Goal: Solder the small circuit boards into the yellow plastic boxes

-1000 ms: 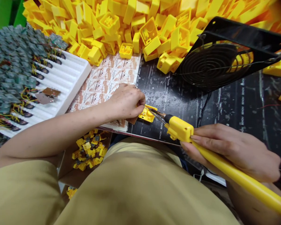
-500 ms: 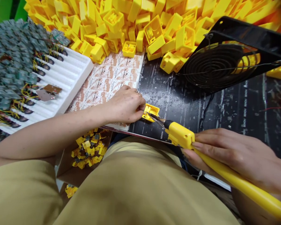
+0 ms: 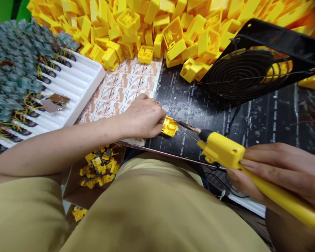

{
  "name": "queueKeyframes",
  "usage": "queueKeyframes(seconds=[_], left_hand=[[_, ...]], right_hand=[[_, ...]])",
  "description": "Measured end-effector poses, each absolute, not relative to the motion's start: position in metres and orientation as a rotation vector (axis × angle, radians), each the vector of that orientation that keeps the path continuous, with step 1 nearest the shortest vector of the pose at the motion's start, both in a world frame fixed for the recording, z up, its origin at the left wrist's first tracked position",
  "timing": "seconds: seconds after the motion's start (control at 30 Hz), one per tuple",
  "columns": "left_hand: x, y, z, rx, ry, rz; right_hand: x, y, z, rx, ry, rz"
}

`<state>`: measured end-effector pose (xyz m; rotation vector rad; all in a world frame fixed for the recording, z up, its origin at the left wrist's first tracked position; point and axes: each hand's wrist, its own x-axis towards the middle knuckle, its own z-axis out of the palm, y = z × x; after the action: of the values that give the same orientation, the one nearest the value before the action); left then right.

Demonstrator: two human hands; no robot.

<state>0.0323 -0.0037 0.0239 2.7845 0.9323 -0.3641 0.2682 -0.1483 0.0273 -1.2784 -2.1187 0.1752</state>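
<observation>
My left hand (image 3: 148, 117) is closed on the left end of a small yellow plastic housing (image 3: 170, 126), keeping it against the dark bench top near its front edge. The housing's open inner side faces up; my fingertips are partly hidden behind the knuckles. In my right hand (image 3: 280, 175) is a yellow soldering iron (image 3: 225, 148), held around its handle with the fingers wrapped over it. Its metal tip and a thin guide beside it point left. The tip stands just off the housing's right side, apart from it as far as I can see.
A black fan (image 3: 241, 77) stands tilted at the right. Many yellow housings (image 3: 173, 33) are heaped along the back. At left, a white foam tray (image 3: 86, 75) bears grey-green wired parts (image 3: 15, 66). Below the bench edge, a cardboard box (image 3: 78, 192) contains yellow pieces.
My right hand has drawn the soldering iron back to the right, so its tip has come out of the housing. My left hand has shifted slightly right, still gripping the housing.
</observation>
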Motion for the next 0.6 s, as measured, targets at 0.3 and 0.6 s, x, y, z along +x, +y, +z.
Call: queueKeyframes(seconds=[0.3,0.6], left_hand=[[0.034,-0.008,0.027,2.879,0.935,-0.426],[0.031,-0.009,0.031,2.901,0.905,-0.376]], right_hand=[[0.281,-0.147,0.013,-1.323,-2.089,0.102],[0.271,-0.148,0.021,-1.386,-2.074,0.104]])
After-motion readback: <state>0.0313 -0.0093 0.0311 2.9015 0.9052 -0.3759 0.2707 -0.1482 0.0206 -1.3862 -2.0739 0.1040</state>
